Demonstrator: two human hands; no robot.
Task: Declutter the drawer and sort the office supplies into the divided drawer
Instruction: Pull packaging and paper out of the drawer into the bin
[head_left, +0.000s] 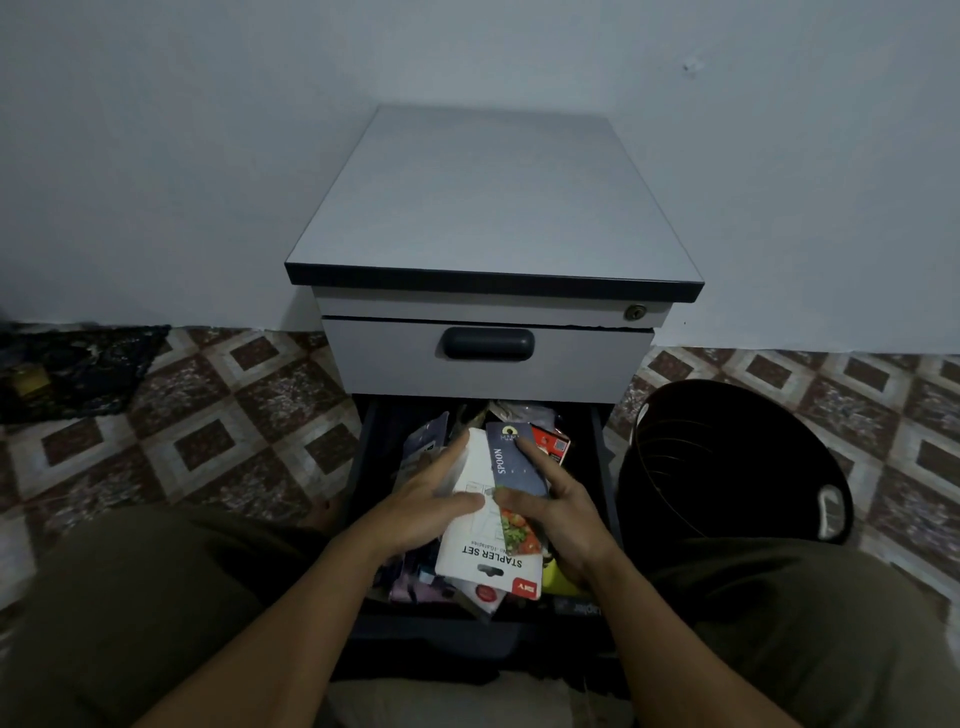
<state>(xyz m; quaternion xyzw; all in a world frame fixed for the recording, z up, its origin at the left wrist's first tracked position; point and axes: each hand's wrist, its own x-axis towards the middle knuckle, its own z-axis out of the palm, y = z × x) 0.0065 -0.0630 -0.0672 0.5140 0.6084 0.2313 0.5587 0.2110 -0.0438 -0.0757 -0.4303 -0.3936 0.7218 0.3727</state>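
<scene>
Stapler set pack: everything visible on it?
The stapler set pack is a flat white card, lettering upside down to the camera, red logo at its near right corner. It lies atop the clutter in the open drawer. The left hand grips its far part; the blue spoon pack, held by the right hand, overlaps its right edge.

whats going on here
A person sits at a small cabinet, going through its open bottom drawer, which is crammed with packets. The left grip holds a white stapler set pack. The right grip holds a blue spoon pack that lies over it. The top drawer is shut, and a black bin stands to the right of the cabinet.
</scene>
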